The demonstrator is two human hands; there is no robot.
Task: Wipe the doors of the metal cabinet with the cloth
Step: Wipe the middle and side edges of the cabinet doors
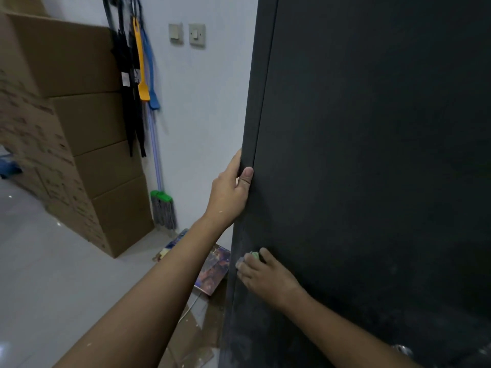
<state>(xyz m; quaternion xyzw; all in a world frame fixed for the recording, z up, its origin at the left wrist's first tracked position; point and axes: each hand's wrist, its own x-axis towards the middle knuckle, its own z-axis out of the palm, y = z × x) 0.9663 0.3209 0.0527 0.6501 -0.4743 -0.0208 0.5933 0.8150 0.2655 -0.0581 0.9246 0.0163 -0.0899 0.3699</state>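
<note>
Your left hand grips the cabinet by its left edge, thumb on the front and fingers curled behind. Your right hand curls over the one cloth, pressing it to the door (low, near that edge). Two wall switches and one mop are at the left.

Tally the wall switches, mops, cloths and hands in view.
Switches: 2
Mop: 1
Cloth: 1
Hands: 2, left hand gripping the cabinet edge, right hand holding the cloth
Total: 6
</note>
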